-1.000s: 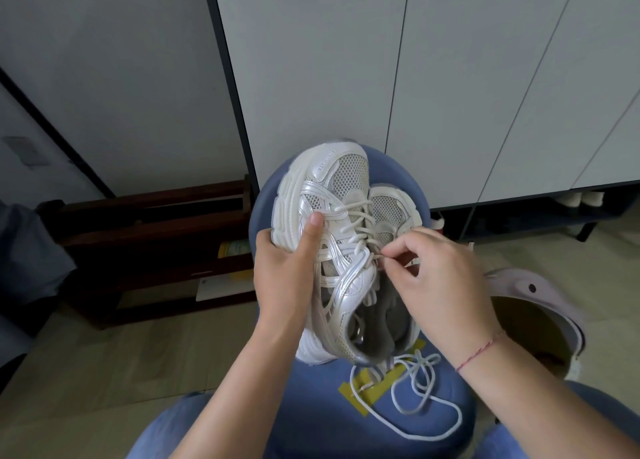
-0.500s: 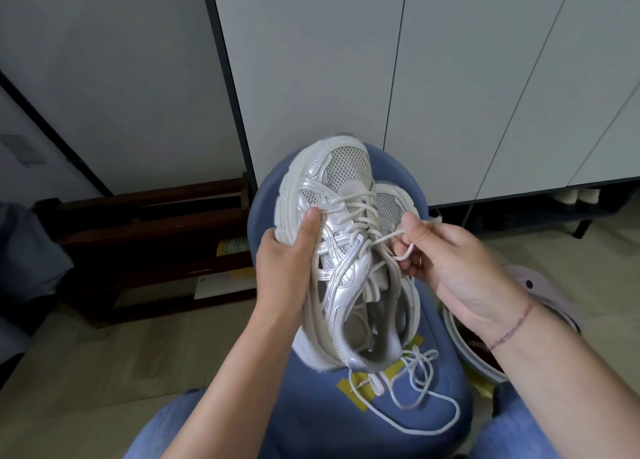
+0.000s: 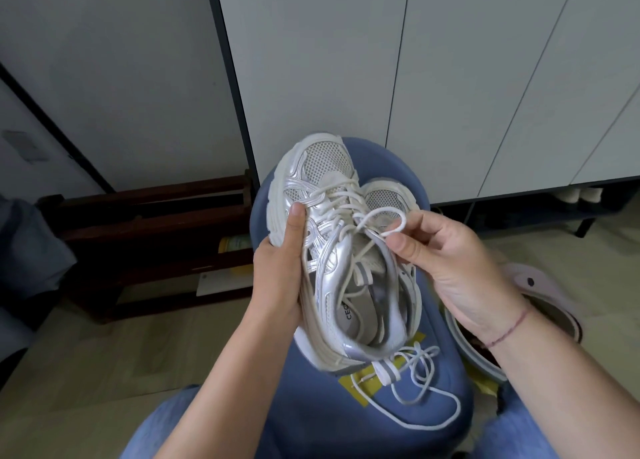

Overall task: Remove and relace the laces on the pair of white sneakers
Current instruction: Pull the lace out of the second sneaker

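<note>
A white and silver sneaker (image 3: pixel 332 251) is held tilted above a blue round stool (image 3: pixel 346 424), toe pointing away. My left hand (image 3: pixel 280 271) grips its left side, thumb on the upper. My right hand (image 3: pixel 446 261) pinches a loop of the sneaker's white lace (image 3: pixel 384 218), pulled out to the right of the eyelets. The second sneaker (image 3: pixel 388 199) lies under and right of the first, mostly hidden. A loose white lace (image 3: pixel 426 382) lies coiled on the stool near the heel.
White cabinet doors (image 3: pixel 450 78) stand right behind the stool. A dark wooden rack (image 3: pixel 156 223) sits low at the left. A pale round bin with an open lid (image 3: pixel 540 299) is at the right. My blue-jeaned knees (image 3: pixel 166 424) flank the stool.
My right hand has drawn the lace out of the eyelets into a loop and moved right and up. The sneaker has been lifted and tilted more toward me.
</note>
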A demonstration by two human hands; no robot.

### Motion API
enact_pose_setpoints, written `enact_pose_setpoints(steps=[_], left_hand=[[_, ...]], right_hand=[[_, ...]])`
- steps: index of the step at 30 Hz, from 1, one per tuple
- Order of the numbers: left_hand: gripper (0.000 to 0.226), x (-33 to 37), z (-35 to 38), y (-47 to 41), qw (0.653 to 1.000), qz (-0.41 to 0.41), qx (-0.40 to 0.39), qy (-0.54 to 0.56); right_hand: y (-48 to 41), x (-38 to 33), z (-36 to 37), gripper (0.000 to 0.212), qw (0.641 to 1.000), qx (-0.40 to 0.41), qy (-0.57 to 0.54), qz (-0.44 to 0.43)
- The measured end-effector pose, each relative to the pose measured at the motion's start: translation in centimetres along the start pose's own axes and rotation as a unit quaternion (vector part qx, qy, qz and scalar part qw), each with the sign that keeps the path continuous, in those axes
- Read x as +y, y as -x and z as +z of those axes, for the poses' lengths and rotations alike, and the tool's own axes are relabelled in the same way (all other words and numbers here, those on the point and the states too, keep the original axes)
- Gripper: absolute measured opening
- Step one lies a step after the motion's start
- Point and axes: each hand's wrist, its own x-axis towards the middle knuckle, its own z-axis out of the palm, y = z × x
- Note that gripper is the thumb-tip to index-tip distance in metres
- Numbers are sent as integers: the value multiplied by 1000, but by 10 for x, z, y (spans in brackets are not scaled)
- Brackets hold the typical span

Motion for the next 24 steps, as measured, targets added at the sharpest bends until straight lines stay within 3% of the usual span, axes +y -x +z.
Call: enact_pose_setpoints(steps=[3,6,8,10,12,14,18,22,24], left_hand=[[44,-1,1,2,1000,-1,-7,-15],[44,-2,1,3,1000,5,-10,-22],[46,-2,1,2,1000,6,-7,-25],[50,-2,1,2,1000,6,-10,-26],[56,-3,2,2,1000,5,-12,-28],[60,-4,3,3,999,-2,-11,-33],[49,-4,2,3,1000,-16,-5,-24],[47,-3,3,3,1000,-17,0,-21],[50,-3,3,3,1000,-15,1,-27]], right_hand=[[1,-2,4,15,999,40,20,-12],[3,-7,5,14,999,20,29,7],[1,-10,2,11,996,20,-64,58],[-2,-12,-4,14,962,23,-236,133],[-4,-12,-8,17,932,15,-315,176],[-3,-7,-9,19,948,22,-266,174],[4,-1,-2,43,992,37,-64,101],[9,-2,9,26,995,89,31,34],[8,-6,9,23,995,92,11,44]])
